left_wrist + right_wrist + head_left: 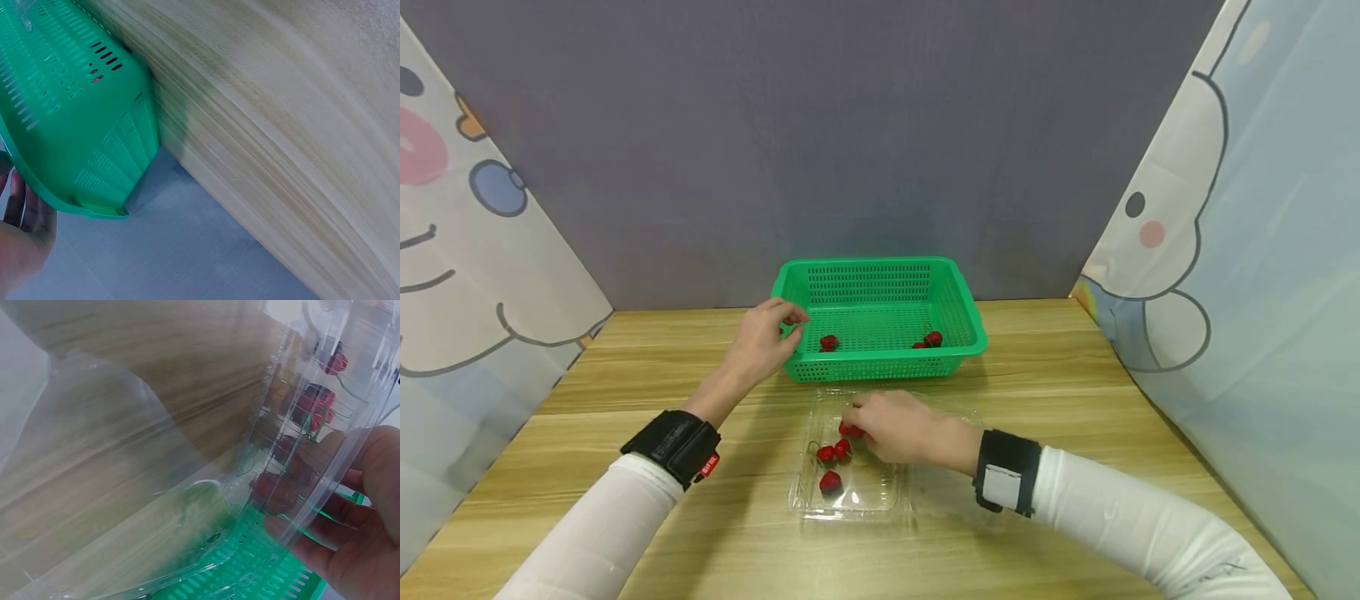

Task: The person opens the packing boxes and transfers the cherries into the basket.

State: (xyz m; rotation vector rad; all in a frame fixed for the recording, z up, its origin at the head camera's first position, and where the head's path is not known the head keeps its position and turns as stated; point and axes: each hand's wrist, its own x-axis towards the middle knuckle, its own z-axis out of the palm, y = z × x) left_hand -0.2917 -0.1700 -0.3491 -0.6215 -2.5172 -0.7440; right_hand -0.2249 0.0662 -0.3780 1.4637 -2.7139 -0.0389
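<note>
At the left corner of the green basket point(880, 364), my left hand point(762, 337) hovers with loosely bent fingers and nothing visible between them. In the left wrist view its fingers point(30, 209) are right at the basket's rim. My right hand point(898, 425) reaches into a clear plastic clamshell box point(872, 500), its fingertips pinching at a red cherry point(850, 429). Partly under those fingers, the cherry also shows through the box's wall in the right wrist view. Other stemmed cherries point(831, 483) lie in the box's left half, and a few cherries point(932, 339) are in the basket.
The box's clear lid point(951, 492) lies folded out to the right on the wooden table point(1060, 400), under my right forearm. A grey wall point(880, 150) stands close behind the basket. Printed curtains point(1262, 250) flank both sides.
</note>
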